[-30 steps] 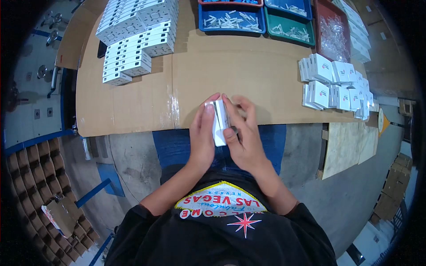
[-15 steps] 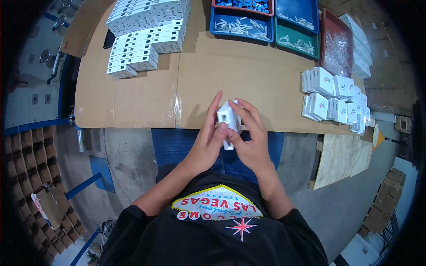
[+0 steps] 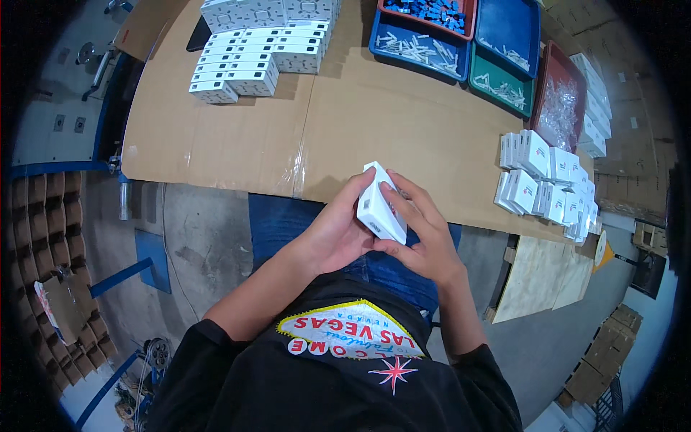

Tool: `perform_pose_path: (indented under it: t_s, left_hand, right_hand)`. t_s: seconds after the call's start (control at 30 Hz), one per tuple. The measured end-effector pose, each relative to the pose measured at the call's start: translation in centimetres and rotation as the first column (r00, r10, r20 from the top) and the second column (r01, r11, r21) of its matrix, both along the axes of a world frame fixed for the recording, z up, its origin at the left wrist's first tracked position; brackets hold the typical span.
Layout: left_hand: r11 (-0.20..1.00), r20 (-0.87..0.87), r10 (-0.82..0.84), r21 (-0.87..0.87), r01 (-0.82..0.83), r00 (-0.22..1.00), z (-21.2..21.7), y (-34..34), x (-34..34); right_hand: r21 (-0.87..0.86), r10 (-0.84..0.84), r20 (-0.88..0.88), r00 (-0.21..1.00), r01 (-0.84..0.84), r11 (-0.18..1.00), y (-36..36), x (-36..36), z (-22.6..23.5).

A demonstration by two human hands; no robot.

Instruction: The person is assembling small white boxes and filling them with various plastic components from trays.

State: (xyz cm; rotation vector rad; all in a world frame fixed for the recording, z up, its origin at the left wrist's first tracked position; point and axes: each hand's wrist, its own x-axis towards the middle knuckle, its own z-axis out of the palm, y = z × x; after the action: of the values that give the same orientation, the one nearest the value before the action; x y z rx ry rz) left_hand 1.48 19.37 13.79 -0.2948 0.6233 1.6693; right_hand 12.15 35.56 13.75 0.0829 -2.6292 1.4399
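Note:
A small white box [image 3: 379,207] is held between my two hands at the table's near edge, tilted, with a narrow printed side toward me. My left hand [image 3: 337,232] supports it from the left, palm turned up and fingers partly behind it. My right hand [image 3: 426,234] grips it from the right, fingers over its upper face and thumb at its lower end. Several similar white boxes [image 3: 536,153] stand in rows at the right of the table. Stacked white boxes with dark square marks [image 3: 252,73] rise at the far left.
The table is covered with brown cardboard [image 3: 237,147]. At the far right sit a red tray of blue pieces [image 3: 469,27], a blue tray of white sticks [image 3: 377,49], a green tray [image 3: 529,108] and a dark red tray of clear plastic pieces [image 3: 553,52].
The white box has been turned in my hands, so a broader face and a printed side now show. My left palm has opened beneath it. The whole view has tilted slightly.

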Motion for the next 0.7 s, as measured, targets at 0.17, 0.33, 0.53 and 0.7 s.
perform_pose_path:
  t_s: [0.17, 0.33, 0.53, 0.7]
  left_hand:
    - [0.994, -0.072, 0.041, -0.096, -0.048, 0.997, 0.1, -0.1, 0.2]
    - [0.991, -0.074, -0.017, -0.134, 0.007, 0.997, 0.1, 0.2, 0.2]
    - [0.998, -0.043, -0.012, -0.061, 0.009, 0.999, -1.0, 0.1, 0.3]
    - [0.995, -0.037, 0.014, -0.094, -0.017, 0.999, -1.3, 0.4, 0.9]
  right_hand:
    - [0.037, 0.004, -0.011, 1.0, -0.004, 0.999, -0.5, -0.7, -0.2]
    - [-0.03, -0.014, -0.001, 1.0, 0.014, 0.999, -0.9, -0.3, -0.5]
    - [0.052, -0.038, 0.054, 0.998, 0.035, 0.998, -1.2, -0.2, -0.4]
    - [0.061, -0.063, -0.005, 0.998, 0.063, 0.996, -1.5, -0.3, -0.9]
